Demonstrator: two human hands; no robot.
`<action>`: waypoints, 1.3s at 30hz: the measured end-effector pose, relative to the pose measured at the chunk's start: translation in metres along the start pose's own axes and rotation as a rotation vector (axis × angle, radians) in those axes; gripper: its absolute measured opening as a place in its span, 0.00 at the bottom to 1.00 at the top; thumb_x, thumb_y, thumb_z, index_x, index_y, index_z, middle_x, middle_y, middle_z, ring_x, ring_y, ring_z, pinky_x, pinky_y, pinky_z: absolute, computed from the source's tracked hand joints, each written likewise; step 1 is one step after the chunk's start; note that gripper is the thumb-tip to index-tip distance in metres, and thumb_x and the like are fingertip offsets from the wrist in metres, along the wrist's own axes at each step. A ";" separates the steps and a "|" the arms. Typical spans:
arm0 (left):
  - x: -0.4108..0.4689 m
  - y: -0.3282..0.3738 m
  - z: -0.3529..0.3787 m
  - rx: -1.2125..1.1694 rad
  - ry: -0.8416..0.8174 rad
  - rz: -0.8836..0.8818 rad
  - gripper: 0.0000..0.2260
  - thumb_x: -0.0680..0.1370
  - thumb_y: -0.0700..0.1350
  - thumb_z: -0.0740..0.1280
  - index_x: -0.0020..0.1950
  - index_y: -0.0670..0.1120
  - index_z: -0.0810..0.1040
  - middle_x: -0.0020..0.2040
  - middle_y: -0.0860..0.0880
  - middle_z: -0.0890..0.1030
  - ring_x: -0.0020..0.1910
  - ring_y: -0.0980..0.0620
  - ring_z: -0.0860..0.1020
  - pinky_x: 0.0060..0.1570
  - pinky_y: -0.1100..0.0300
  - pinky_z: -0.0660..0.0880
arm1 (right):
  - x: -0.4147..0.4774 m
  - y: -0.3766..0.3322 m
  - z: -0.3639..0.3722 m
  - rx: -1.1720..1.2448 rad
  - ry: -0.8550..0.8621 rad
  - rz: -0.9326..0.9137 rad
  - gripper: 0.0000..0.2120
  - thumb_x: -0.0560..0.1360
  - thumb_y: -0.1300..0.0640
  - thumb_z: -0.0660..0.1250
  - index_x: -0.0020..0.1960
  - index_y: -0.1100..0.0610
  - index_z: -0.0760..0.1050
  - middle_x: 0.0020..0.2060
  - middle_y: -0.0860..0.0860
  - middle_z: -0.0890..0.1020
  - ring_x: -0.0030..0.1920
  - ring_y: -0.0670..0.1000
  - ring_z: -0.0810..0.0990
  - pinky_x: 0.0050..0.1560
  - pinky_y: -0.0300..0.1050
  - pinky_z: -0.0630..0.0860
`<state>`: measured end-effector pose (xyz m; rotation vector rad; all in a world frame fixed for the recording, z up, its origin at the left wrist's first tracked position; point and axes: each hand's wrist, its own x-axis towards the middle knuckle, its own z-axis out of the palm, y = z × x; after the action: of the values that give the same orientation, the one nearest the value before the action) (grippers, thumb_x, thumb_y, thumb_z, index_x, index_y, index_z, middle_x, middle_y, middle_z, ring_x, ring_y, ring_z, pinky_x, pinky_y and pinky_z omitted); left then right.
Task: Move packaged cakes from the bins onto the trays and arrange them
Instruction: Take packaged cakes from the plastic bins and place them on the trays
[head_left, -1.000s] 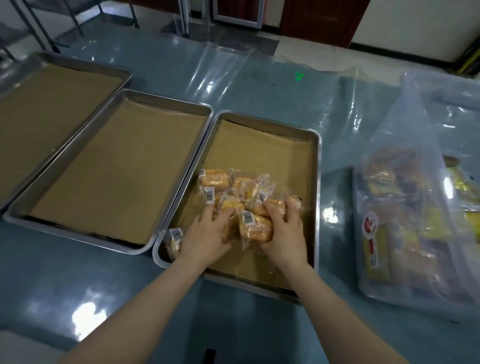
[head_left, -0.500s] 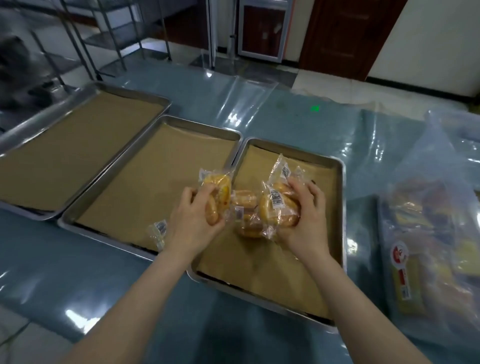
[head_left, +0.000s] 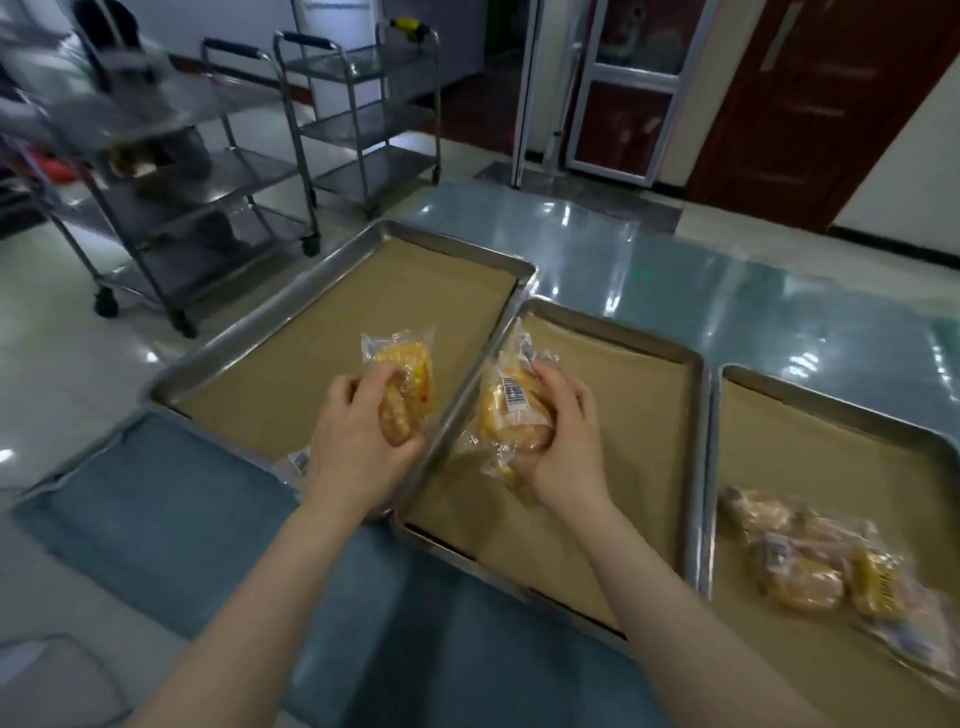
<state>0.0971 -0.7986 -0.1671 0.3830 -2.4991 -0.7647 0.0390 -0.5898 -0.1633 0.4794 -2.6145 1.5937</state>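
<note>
Three steel trays lined with brown paper lie side by side on the blue table: a left tray (head_left: 270, 332), a middle tray (head_left: 696, 415) and a right tray (head_left: 737, 384). My left hand (head_left: 353, 447) grips packaged cakes (head_left: 405, 384) above the near edge of the left tray. A clear wrapper end (head_left: 297, 462) sticks out under that hand. My right hand (head_left: 566, 447) grips a bundle of packaged cakes (head_left: 509, 410) over the left side of the middle tray. More packaged cakes (head_left: 810, 561) lie loose in the right tray.
Steel shelf carts (head_left: 358, 119) stand on the floor beyond the table's far left corner. The table (head_left: 675, 291) is covered in shiny clear film. A glass door and a dark wooden door are at the back.
Both hands lifted cakes out of the right tray and carried them left; the left hand is now over the left tray, the right over the middle tray. The view swung left.
</note>
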 end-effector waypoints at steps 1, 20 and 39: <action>0.009 -0.018 -0.009 -0.001 -0.001 -0.021 0.29 0.64 0.54 0.75 0.60 0.63 0.65 0.49 0.56 0.64 0.44 0.52 0.70 0.42 0.59 0.67 | 0.006 -0.009 0.020 -0.003 -0.026 0.007 0.46 0.59 0.60 0.80 0.61 0.23 0.61 0.67 0.40 0.60 0.61 0.45 0.68 0.60 0.41 0.71; 0.095 -0.171 -0.005 0.088 -0.256 -0.076 0.37 0.67 0.52 0.75 0.69 0.61 0.58 0.62 0.44 0.67 0.59 0.42 0.69 0.55 0.48 0.71 | 0.057 -0.026 0.205 -0.240 -0.251 0.247 0.46 0.66 0.60 0.75 0.72 0.33 0.54 0.75 0.43 0.50 0.74 0.53 0.55 0.74 0.51 0.59; 0.077 -0.131 -0.018 0.018 -0.493 0.139 0.33 0.76 0.52 0.65 0.76 0.58 0.50 0.75 0.60 0.47 0.75 0.57 0.46 0.72 0.52 0.45 | 0.051 -0.011 0.144 -0.297 -0.189 0.135 0.27 0.75 0.47 0.68 0.72 0.43 0.65 0.71 0.44 0.68 0.70 0.46 0.65 0.70 0.43 0.63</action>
<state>0.0576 -0.9417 -0.2019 0.0202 -2.9506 -0.8618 0.0116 -0.7326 -0.2123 0.4618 -3.0163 1.2084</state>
